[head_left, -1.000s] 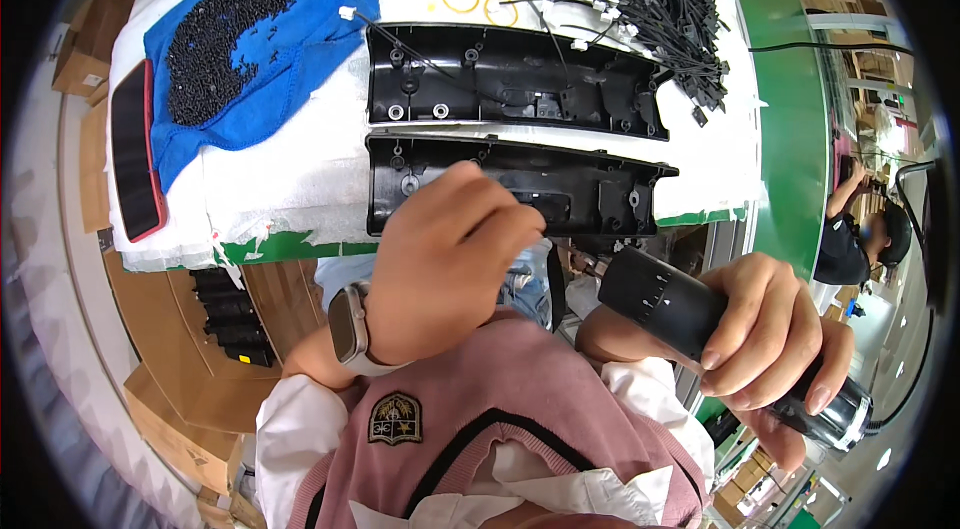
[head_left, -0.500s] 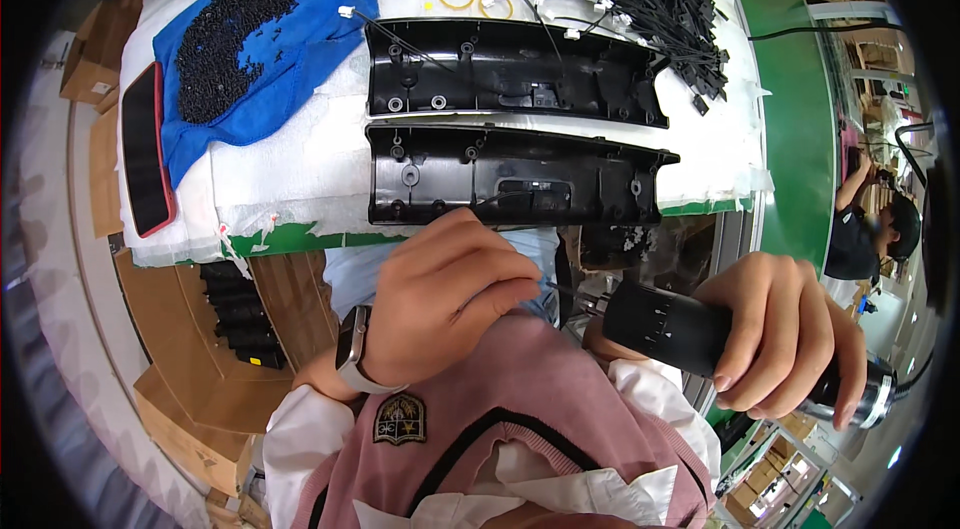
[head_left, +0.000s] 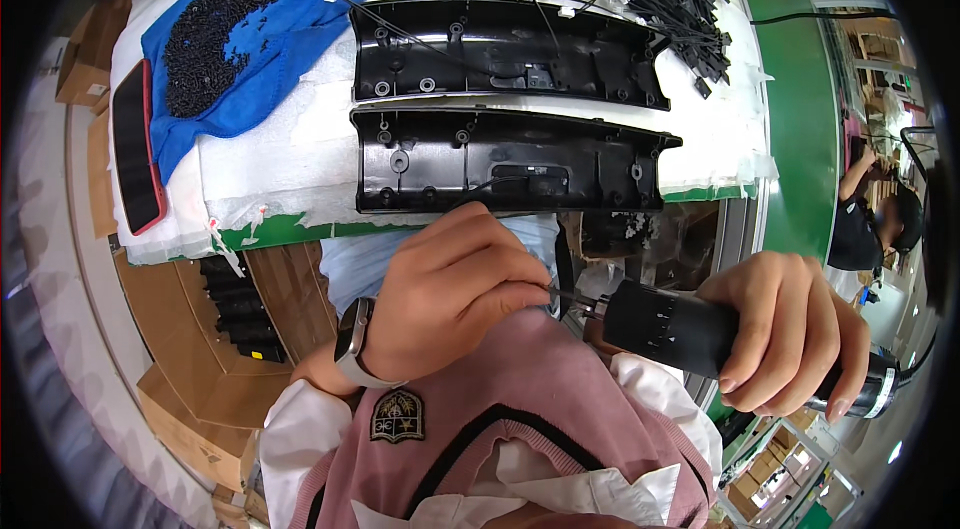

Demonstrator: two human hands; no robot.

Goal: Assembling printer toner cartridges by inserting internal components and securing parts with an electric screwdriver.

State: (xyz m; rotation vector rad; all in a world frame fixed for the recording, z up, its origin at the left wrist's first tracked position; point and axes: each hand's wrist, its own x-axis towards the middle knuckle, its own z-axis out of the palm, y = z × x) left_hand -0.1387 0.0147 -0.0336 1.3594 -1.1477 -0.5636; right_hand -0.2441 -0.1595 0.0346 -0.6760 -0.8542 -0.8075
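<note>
The left hand (head_left: 450,304) had drawn back off the near long black plastic panel (head_left: 510,161), fingertips now pinching at the bit of the black cylindrical electric screwdriver (head_left: 700,334) gripped by the right hand (head_left: 790,329), apparently loading it.

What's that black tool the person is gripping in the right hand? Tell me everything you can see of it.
The electric screwdriver is a black cylinder of plastic look, lying nearly level in front of the chest. The right hand wraps its body. A thin metal bit sticks out of its left end, and the left hand pinches at the bit's tip with its fingertips. Small pale markings dot the barrel. At the far right end there is a silver collar, and a dark cable seems to run on from there.
</note>
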